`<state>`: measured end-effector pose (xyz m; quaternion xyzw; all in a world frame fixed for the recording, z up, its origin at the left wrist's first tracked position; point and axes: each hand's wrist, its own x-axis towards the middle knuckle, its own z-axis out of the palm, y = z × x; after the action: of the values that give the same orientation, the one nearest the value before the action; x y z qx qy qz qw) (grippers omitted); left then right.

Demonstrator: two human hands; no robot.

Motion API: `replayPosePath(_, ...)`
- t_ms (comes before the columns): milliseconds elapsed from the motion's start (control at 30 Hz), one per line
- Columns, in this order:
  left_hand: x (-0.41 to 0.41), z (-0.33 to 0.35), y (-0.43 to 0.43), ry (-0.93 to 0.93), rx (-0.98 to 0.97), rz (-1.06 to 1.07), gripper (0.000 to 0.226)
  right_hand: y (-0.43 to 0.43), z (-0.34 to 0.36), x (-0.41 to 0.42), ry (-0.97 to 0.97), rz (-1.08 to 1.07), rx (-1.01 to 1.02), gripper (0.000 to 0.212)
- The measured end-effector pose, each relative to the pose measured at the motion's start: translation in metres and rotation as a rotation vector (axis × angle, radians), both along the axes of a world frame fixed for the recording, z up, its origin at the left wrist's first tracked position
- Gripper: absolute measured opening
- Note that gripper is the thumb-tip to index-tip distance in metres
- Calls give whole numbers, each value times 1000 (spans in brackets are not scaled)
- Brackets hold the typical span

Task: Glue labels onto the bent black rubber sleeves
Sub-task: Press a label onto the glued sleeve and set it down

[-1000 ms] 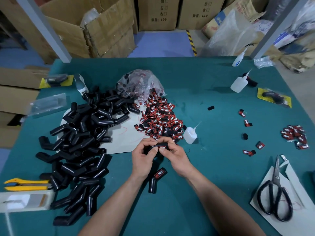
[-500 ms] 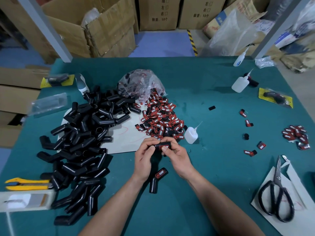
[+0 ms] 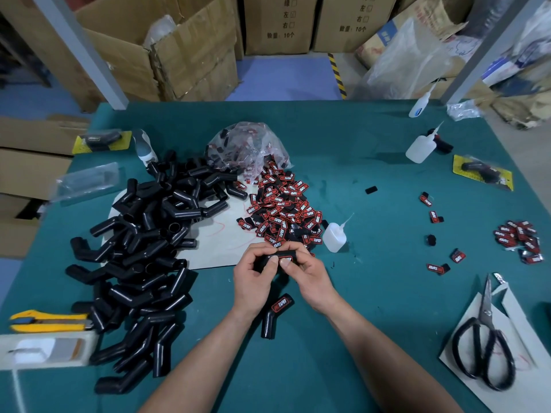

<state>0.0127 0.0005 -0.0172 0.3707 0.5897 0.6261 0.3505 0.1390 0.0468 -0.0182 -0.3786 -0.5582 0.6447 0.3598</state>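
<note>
Gripping a bent black sleeve [image 3: 286, 253], the left hand [image 3: 253, 281] and right hand [image 3: 311, 278] each curl a tight grip round it, thumbs at its red label [image 3: 287, 259]. Just below the grip lies a labelled sleeve [image 3: 275, 314]. Just beyond sit the label heap [image 3: 283, 210] and a glue bottle [image 3: 334, 238], with the sleeve pile [image 3: 143, 248] to the left.

This is a small assembly workshop inside a storeroom. Beyond the fingers [image 3: 259, 252], behind the teal-covered desk [image 3: 372, 293], large brown cardboard cartons [image 3: 277, 25] with printed Chinese characters stand on a blue floor [image 3: 283, 79] with a yellow-black hazard stripe [image 3: 338, 76]. Left of the fingers lies a heap of bent black rubber sleeves [image 3: 149, 248]; just beyond them, a pile of red-and-black labels [image 3: 283, 210] and a translucent plastic glue bottle [image 3: 334, 237]; far right, black-handled scissors [image 3: 486, 308].
</note>
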Motion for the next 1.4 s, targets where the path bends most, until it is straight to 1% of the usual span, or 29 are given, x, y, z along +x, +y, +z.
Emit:
replayPosePath(900, 0, 1, 0, 4, -4, -7, 15, 0, -1, 1, 3, -14, 3, 12)
replayPosePath(1000, -2, -2, 0, -43, 0, -30, 6, 0, 0, 1, -2, -19, -1, 11)
replayPosePath(1067, -3, -3, -1, -110, 21, -35, 22, 0, 2, 1, 0, -22, -3, 15)
replayPosePath(1100, -4, -3, -1, -134, 18, -43, 27, -1, 2, 1, 3, -26, -6, 17)
replayPosePath(1133, -5, -3, -2, -147, 20, -54, 27, -1, 2, 1, 9, -32, -12, 17)
replayPosePath(1333, -2, -5, -1, -41, 0, -56, 13, 0, -2, 1, 20, -25, 2, 14)
replayPosePath(1400, -1, -5, 0, -28, -3, -39, 15, -1, -2, 1, 15, -26, 2, 14)
